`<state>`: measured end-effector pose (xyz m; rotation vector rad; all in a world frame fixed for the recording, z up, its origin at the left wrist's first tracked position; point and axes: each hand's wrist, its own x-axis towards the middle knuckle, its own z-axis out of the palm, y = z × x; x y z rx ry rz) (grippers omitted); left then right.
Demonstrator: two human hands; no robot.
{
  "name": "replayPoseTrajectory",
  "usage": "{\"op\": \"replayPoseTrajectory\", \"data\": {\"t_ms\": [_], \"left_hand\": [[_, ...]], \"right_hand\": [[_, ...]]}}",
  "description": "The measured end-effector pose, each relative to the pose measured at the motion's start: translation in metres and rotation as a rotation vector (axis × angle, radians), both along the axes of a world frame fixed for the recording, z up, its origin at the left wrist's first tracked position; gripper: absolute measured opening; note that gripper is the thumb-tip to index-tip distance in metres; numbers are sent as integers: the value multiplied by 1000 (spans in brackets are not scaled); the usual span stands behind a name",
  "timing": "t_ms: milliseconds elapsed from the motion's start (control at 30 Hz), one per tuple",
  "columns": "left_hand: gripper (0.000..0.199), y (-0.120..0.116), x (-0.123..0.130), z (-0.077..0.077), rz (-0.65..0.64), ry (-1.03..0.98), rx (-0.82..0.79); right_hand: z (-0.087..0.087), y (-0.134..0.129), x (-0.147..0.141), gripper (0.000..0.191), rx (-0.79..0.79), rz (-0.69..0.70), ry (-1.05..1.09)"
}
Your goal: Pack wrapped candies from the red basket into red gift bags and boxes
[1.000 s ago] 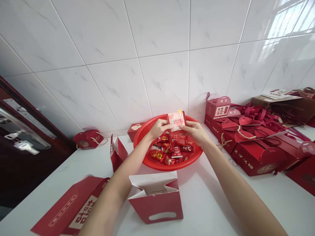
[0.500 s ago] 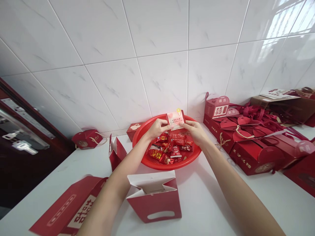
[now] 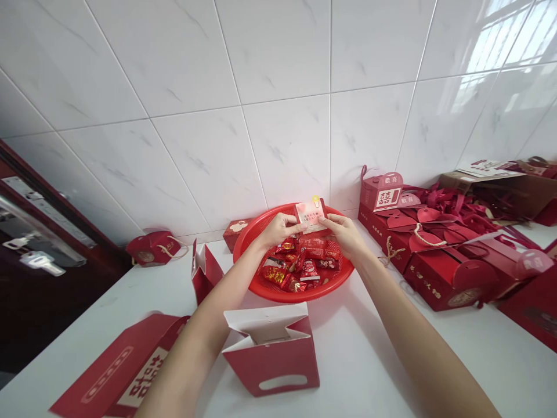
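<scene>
A small pink-and-red printed packet is held upright over the red basket. My left hand pinches its left edge, and my right hand grips the right edge. Wrapped red candies lie in the basket under both hands. In front of the basket stands a red paper box with its white-lined top open. Another red box stands upright beside my left forearm.
A red box with a printed label lies at the front left. A small roped box sits at the back left, another box behind the basket. Red boxes and ribbons crowd the right. Tiled wall behind.
Both hands still hold the packet, which has tilted slightly so that more of its printed face shows. The view has shifted very slightly.
</scene>
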<state>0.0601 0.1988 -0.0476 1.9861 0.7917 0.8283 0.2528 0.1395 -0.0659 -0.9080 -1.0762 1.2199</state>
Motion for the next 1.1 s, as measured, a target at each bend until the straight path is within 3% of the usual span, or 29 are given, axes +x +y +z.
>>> {"op": "replayPoseTrajectory", "data": {"t_ms": [633,1100], "left_hand": [[44,-1,3,0,0,27,-36],[45,-1,1,-1,-7,80,37]], "right_hand": [[-5,4,0,33,35,-23,-10],[-8,6,-2,29,29,-50,14]]}}
